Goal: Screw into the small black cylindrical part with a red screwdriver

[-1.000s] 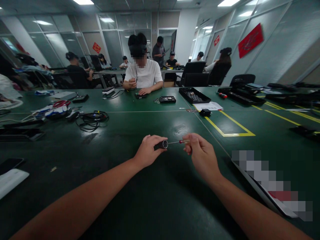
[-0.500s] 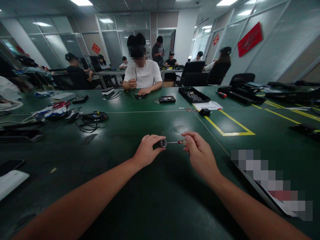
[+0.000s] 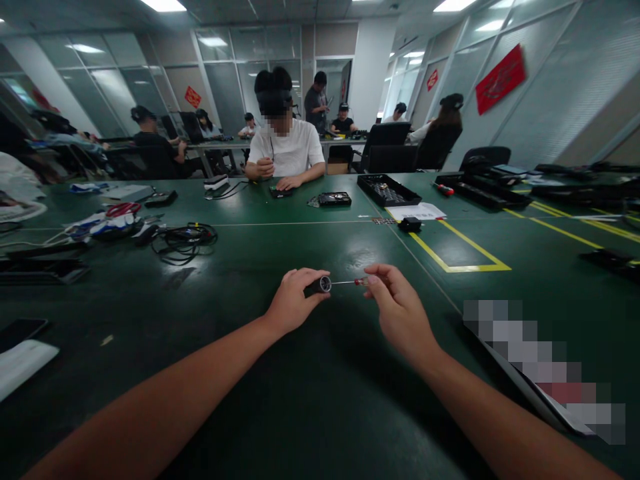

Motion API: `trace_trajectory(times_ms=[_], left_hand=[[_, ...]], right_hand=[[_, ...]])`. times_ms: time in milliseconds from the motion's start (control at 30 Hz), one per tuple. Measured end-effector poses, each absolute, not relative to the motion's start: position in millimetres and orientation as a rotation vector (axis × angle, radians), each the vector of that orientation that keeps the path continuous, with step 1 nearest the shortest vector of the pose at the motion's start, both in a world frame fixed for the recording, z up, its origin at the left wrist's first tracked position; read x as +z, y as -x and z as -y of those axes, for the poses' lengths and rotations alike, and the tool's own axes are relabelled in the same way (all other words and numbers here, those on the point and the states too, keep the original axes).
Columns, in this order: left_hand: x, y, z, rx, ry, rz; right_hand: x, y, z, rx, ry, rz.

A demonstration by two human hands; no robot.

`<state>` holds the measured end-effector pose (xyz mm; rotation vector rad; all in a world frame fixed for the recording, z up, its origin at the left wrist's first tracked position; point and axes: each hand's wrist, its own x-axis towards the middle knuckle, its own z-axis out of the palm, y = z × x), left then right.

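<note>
My left hand [image 3: 293, 300] is closed round a small black cylinder [image 3: 320, 285] with a silver end face, held just above the green table [image 3: 260, 253]. My right hand [image 3: 397, 308] pinches the red handle of a thin screwdriver [image 3: 350, 282]. Its metal shaft points left, and the tip meets the cylinder's silver end. Both forearms reach in from the bottom edge.
A tangle of black cables [image 3: 184, 239] and tools lie at the left. A phone [image 3: 20, 330] and a white object [image 3: 23, 363] sit near the left edge. A black tray [image 3: 389, 191], papers [image 3: 417, 212] and a yellow taped outline [image 3: 463, 253] are at the right. A person in white [image 3: 285, 143] sits opposite.
Both hands with the cylinder and screwdriver have drifted slightly up and left. The right fingers have shifted a little on the handle.
</note>
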<state>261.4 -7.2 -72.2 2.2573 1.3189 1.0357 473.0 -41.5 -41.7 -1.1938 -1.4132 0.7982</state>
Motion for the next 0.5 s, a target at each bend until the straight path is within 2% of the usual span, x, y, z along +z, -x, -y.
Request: trace_trajectory(times_ms=[200,500], left_hand=[[-73.7,-261.7,6.3,1.028,-2.272,-1.301],[-74.8,-262.3,6.3,1.025,-2.264,-1.294]], right_hand=[[-38.6,-473.7,41.3,0.806,1.273,1.456],[-40.0,-472.3,44.1,0.738,1.159,1.466]])
